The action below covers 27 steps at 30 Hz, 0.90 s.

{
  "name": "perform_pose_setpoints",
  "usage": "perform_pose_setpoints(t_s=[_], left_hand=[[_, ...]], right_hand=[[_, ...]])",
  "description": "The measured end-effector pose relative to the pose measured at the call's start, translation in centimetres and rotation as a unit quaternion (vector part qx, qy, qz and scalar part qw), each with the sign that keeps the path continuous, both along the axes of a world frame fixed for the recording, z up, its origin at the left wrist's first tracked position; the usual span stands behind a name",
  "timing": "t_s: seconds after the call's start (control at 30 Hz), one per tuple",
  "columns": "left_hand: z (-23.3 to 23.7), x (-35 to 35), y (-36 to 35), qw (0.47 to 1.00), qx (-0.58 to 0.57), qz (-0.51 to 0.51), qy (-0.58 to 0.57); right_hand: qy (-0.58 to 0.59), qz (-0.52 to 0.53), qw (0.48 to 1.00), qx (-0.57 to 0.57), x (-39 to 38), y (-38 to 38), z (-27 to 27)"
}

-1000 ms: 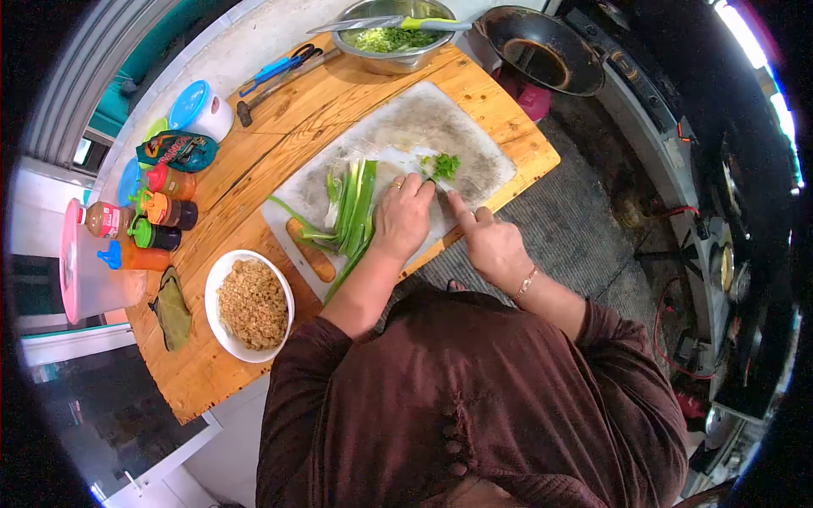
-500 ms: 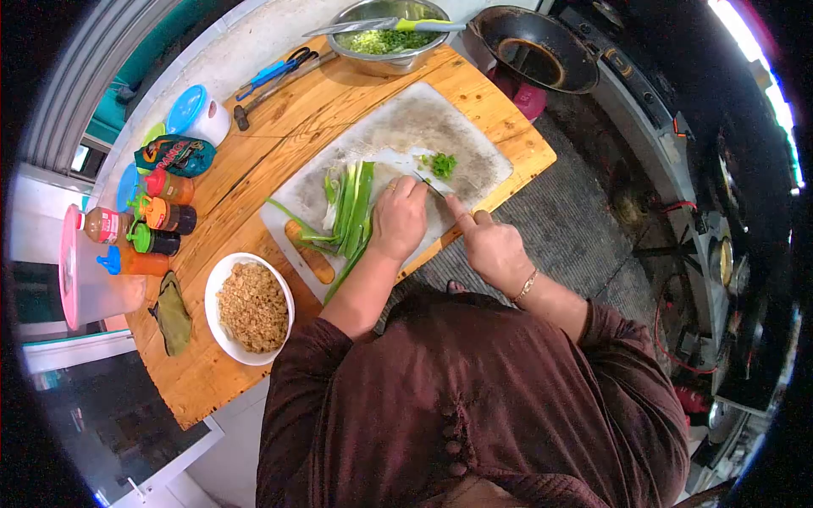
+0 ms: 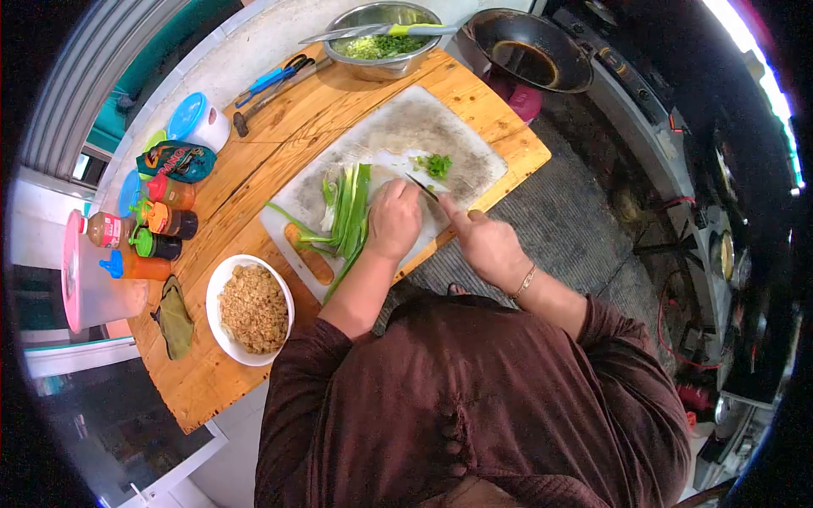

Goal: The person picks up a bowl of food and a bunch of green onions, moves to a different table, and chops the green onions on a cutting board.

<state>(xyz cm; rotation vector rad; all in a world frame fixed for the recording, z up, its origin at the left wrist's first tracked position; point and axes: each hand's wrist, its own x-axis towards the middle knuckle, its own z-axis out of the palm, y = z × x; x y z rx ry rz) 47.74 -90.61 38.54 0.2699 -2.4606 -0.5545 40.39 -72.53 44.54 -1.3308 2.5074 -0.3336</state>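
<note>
My left hand point(image 3: 395, 218) is closed over the cut end of a bunch of green onions point(image 3: 349, 212), pressing it on the white cutting board point(image 3: 398, 114). The stalks spread out to the left of that hand. In my right hand point(image 3: 491, 247) is a knife point(image 3: 423, 187), its narrow blade pointing up and left, just beside my left fingertips. The handle is mostly hidden in my fist. A small heap of chopped green onion point(image 3: 436, 165) lies beyond the blade on the board.
At the back, a metal bowl point(image 3: 381, 63) holds chopped greens, with a green-handled knife point(image 3: 415, 30) across its rim. A white bowl point(image 3: 213, 305) of brown crumbly food stands near left. Sauce bottles point(image 3: 174, 223), blue scissors point(image 3: 269, 80) and a hammer point(image 3: 242, 124) sit leftward; a wok point(image 3: 529, 55) is back right.
The knife's blade has come out from beside my left fingers, and more of it shows. Both hands stay in nearly the same place; the whole view has shifted slightly.
</note>
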Motion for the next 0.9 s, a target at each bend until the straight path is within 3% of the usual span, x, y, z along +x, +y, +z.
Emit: perform_pose_setpoints(t_s=[0.2,0.4,0.6,0.9], left_hand=[[-0.1,-0.2,0.1,1.000,-0.008,-0.001,0.006],[-0.5,0.1,-0.4,0.999,0.035,-0.004,0.034],[-0.7,-0.2,-0.2,0.998,0.029,0.018,0.059],[0.1,-0.2,-0.1,0.999,-0.017,0.022,0.018]], right_hand=[[0.066,0.026,0.996,-0.062,-0.4,-2.1,-2.1],[-0.012,0.007,0.999,-0.049,-2.8,-3.2,-2.3],[0.017,0.019,0.999,-0.026,-0.2,-0.4,-0.9],[0.026,0.034,0.998,-0.047,-1.8,-3.6,-2.0]])
